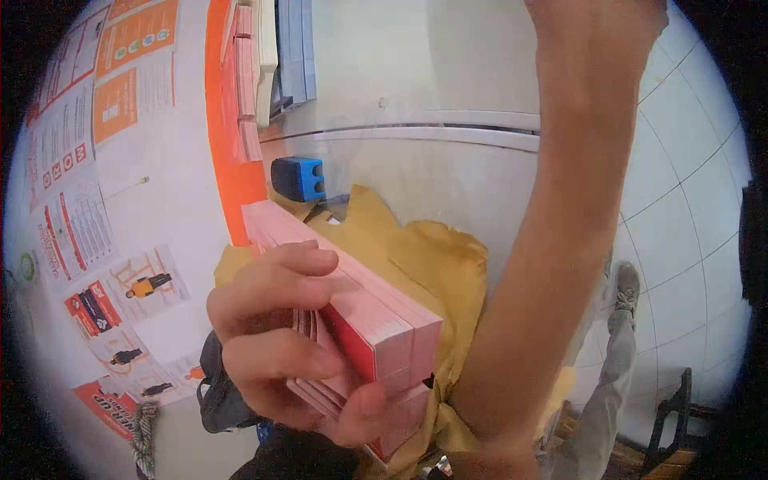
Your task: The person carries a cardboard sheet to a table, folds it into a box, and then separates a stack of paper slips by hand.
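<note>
In the lower middle, my left hand (280, 344) is closed around a long stack of booklets (384, 308) with pale pink page edges and red covers. Its fingers curl over the left side, and the thumb presses near the close end. Beneath the stack spreads torn, crumpled yellow-brown wrapping paper (436, 256). My right forearm (572, 184) stretches up the right side of the view, and the hand lies beyond the top edge.
A blue and black block (298, 178) sits beyond the wrapping paper. More pink-edged booklets (242, 72) lie along an orange strip (228, 176). Posters (120, 104) cover the left wall. A shoe (627, 286) and grey trouser leg rest on the tiled floor (688, 216).
</note>
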### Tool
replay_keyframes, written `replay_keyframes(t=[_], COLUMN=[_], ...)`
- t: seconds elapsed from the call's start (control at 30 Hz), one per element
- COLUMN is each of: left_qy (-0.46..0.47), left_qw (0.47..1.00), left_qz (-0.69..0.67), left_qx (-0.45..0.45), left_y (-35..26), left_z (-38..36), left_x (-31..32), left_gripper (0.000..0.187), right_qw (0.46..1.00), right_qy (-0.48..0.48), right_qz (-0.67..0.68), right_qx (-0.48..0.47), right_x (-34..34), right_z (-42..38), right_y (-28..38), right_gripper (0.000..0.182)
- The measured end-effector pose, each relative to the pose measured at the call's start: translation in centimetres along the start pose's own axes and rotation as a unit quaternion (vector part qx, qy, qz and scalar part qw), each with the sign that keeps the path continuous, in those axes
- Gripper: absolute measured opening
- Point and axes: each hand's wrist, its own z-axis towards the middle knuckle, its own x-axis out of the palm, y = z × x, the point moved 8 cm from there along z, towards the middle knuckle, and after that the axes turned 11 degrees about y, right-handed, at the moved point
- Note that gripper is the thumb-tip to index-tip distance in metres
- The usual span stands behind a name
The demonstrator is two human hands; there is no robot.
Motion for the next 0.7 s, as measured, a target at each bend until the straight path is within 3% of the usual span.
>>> replay_keyframes(t=[0.1,0.37,0.57,0.7], left_qy=[-0.008,0.074,-0.006,0.004], left_qw=[1.0,0.997,1.0,1.0], left_qz=[-0.016,-0.03,-0.01,-0.006], left_qx=[-0.01,-0.02,-0.01,0.02], left_y=[0.2,0.2,-0.5,-0.9], left_z=[-0.3,-0.1,-0.6,-0.2], left_x=[-0.2,-0.5,-0.2,-0.5], left_gripper=[0.037,0.041,0.046,0.04], right_qw=[1.0,1.0,1.0,1.0], right_qy=[0.007,-0.018,-0.013,-0.007], right_qz=[-0.008,-0.018,-0.012,-0.008], right_qx=[-0.002,0.006,0.016,0.01], right_x=[0.0,0.2,0.1,0.2], right_z=[0.1,-0.4,-0.3,-0.3], right_y=[0.1,0.2,0.2,0.1], right_gripper=[0.027,0.026,0.026,0.026])
